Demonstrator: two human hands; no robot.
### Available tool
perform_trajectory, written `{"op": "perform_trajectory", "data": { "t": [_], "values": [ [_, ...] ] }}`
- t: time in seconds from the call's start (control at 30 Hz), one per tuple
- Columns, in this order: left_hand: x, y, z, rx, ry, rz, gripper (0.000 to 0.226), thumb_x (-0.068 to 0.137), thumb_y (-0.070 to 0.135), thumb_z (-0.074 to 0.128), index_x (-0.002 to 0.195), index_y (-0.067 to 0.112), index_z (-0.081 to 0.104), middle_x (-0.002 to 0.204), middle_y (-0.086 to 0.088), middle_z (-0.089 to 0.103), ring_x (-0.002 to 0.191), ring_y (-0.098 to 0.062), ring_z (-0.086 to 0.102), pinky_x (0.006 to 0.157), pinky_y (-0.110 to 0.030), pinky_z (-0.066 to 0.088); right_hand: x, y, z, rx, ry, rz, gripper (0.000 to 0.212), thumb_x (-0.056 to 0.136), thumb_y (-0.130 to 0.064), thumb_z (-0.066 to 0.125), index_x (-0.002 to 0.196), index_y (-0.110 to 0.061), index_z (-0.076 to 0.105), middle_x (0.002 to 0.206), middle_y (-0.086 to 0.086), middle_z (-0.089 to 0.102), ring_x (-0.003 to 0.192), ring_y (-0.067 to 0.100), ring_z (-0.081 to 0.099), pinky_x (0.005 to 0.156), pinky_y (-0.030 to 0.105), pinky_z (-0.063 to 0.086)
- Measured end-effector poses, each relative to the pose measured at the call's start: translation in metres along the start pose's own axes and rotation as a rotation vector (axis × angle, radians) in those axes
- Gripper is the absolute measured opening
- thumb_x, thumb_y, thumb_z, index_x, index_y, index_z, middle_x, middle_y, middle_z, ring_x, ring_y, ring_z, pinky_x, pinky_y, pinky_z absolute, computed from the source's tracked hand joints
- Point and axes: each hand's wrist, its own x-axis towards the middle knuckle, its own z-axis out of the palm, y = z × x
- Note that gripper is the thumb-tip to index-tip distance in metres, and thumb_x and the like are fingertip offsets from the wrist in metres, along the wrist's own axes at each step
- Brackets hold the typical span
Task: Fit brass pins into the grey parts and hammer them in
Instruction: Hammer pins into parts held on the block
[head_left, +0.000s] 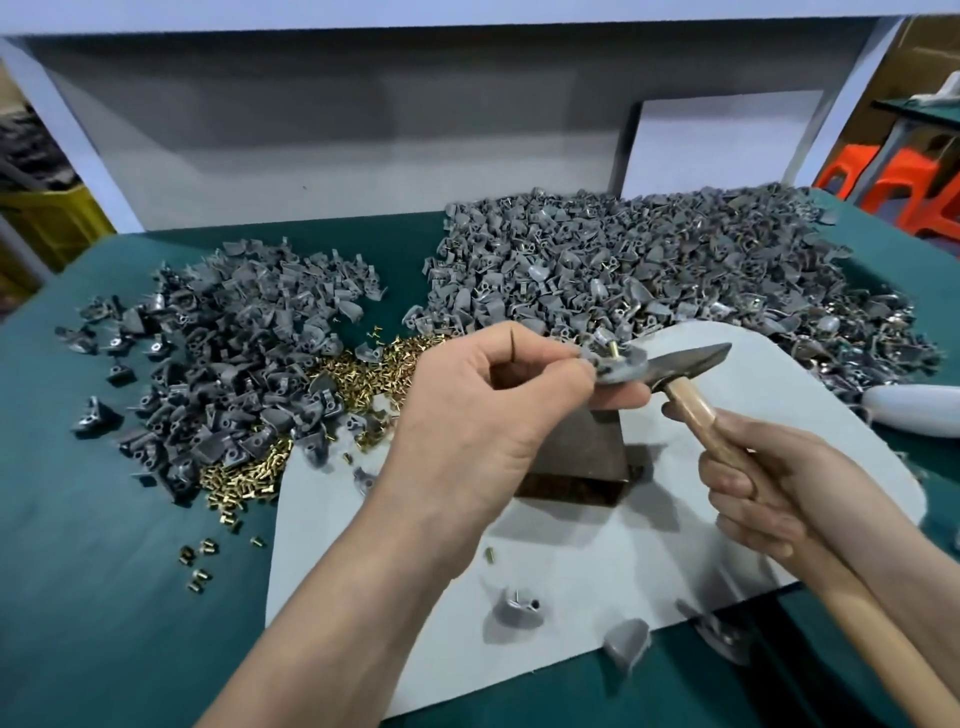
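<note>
Head view, grey part: held over the dark block, centre, brass pin standing proud in it.
Left hand: fingertips pinch the part.
Right hand: fingers wrapped round the hammer handle; head just right of the part.
Stock: left heap and right heap of grey parts, far; loose pins between.
Risk: pin likely barely seated; a skewed blow may bend it or catch fingertips.

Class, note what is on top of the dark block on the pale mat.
The left hand holds a grey part with a brass pin standing in it above the block. The hand hides the block's top, so contact cannot be seen.
</note>
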Motion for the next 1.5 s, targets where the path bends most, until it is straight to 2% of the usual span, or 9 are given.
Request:
{"op": "perform_trajectory", "data": {
  "t": [0.33, 0.5, 0.57, 0.63, 0.8, 1.07, 1.17, 1.27, 1.5],
  "values": [
    [-0.002, 0.003, 0.005, -0.039, -0.03, 0.004, 0.019, 0.077, -0.003, 0.065, 0.068, 0.013, 0.062, 0.068, -0.007, 0.074, 0.073, -0.016, 0.074, 0.061, -0.008, 0.049, -0.004, 0.0, 0.005, 0.004, -0.016, -0.02, 0.032, 0.083, -0.021, 0.046, 0.106, -0.004, 0.06, 0.051, 0.006, 0.032, 0.022, 0.006, 0.022, 0.028, 0.012, 0.026],
    [0.005, -0.033, 0.003, 0.462, 0.147, 0.147, 0.016, 0.075, 0.005, 0.071, 0.072, 0.018, 0.063, 0.078, 0.009, 0.073, 0.077, 0.001, 0.068, 0.068, -0.008, 0.049, -0.018, -0.011, 0.016, -0.174, 0.053, -0.102, 0.037, 0.077, -0.024, 0.055, 0.096, 0.008, 0.05, 0.051, 0.009, 0.037, 0.023, 0.012, 0.022, 0.034, 0.014, 0.031],
    [0.005, -0.057, 0.001, 0.669, 0.189, 0.121, 0.014, 0.077, 0.007, 0.07, 0.075, 0.019, 0.063, 0.091, 0.014, 0.067, 0.091, 0.002, 0.06, 0.082, -0.013, 0.045, -0.026, -0.016, 0.025, -0.372, 0.096, -0.198, 0.016, 0.088, -0.021, 0.053, 0.09, -0.01, 0.066, 0.05, 0.006, 0.04, 0.026, 0.012, 0.024, 0.037, 0.015, 0.032],
    [0.004, -0.079, -0.004, 0.721, 0.214, 0.103, 0.011, 0.077, 0.005, 0.07, 0.078, 0.015, 0.064, 0.104, 0.014, 0.059, 0.106, -0.006, 0.052, 0.096, -0.03, 0.041, -0.035, -0.022, 0.038, -0.6, 0.11, -0.304, 0.026, 0.095, -0.021, 0.046, 0.097, -0.034, 0.069, 0.05, 0.003, 0.039, 0.029, 0.014, 0.025, 0.039, 0.015, 0.032],
    [0.006, -0.092, -0.011, 0.588, 0.239, 0.088, 0.005, 0.074, 0.019, 0.071, 0.078, 0.017, 0.067, 0.118, 0.022, 0.051, 0.122, -0.011, 0.044, 0.104, -0.042, 0.038, -0.045, -0.033, 0.062, -0.958, 0.11, -0.435, 0.025, 0.087, -0.041, 0.043, 0.107, -0.047, 0.058, 0.047, 0.003, 0.034, 0.033, 0.016, 0.025, 0.038, 0.018, 0.024],
    [0.007, -0.098, -0.015, 0.495, 0.239, 0.071, 0.017, 0.077, 0.007, 0.075, 0.07, 0.02, 0.066, 0.118, 0.03, 0.048, 0.125, -0.003, 0.04, 0.099, -0.02, 0.032, -0.053, -0.039, 0.072, -1.148, 0.119, -0.632, 0.042, 0.079, -0.06, 0.035, 0.112, -0.04, 0.051, 0.05, 0.011, 0.039, 0.03, 0.009, 0.026, 0.033, 0.018, 0.022],
    [0.008, -0.1, -0.016, 0.476, 0.245, 0.088, 0.018, 0.076, 0.007, 0.075, 0.068, 0.02, 0.066, 0.12, 0.026, 0.049, 0.125, -0.004, 0.04, 0.102, -0.026, 0.033, -0.052, -0.035, 0.078, -1.293, 0.161, -0.695, 0.037, 0.088, -0.056, 0.037, 0.114, -0.038, 0.056, 0.05, 0.002, 0.047, 0.034, 0.011, 0.038, 0.033, 0.016, 0.025],
    [0.008, -0.1, -0.016, 0.5, 0.258, 0.121, 0.02, 0.073, 0.006, 0.078, 0.068, 0.022, 0.067, 0.121, 0.021, 0.05, 0.125, -0.01, 0.041, 0.108, -0.041, 0.034, -0.043, -0.016, 0.071, -1.445, 0.178, -0.534, 0.032, 0.094, -0.038, 0.041, 0.12, -0.03, 0.058, 0.053, 0.0, 0.046, 0.049, 0.014, 0.043, 0.051, 0.024, 0.038],
    [0.009, -0.105, -0.017, 0.452, 0.242, 0.091, 0.02, 0.076, 0.006, 0.075, 0.066, 0.021, 0.066, 0.119, 0.03, 0.048, 0.126, 0.0, 0.039, 0.108, -0.033, 0.032, -0.056, -0.039, 0.078, -1.34, 0.195, -0.634, 0.037, 0.079, -0.049, 0.036, 0.111, -0.037, 0.05, 0.045, 0.005, 0.043, 0.029, 0.015, 0.032, 0.032, 0.021, 0.021]
  ]
}}
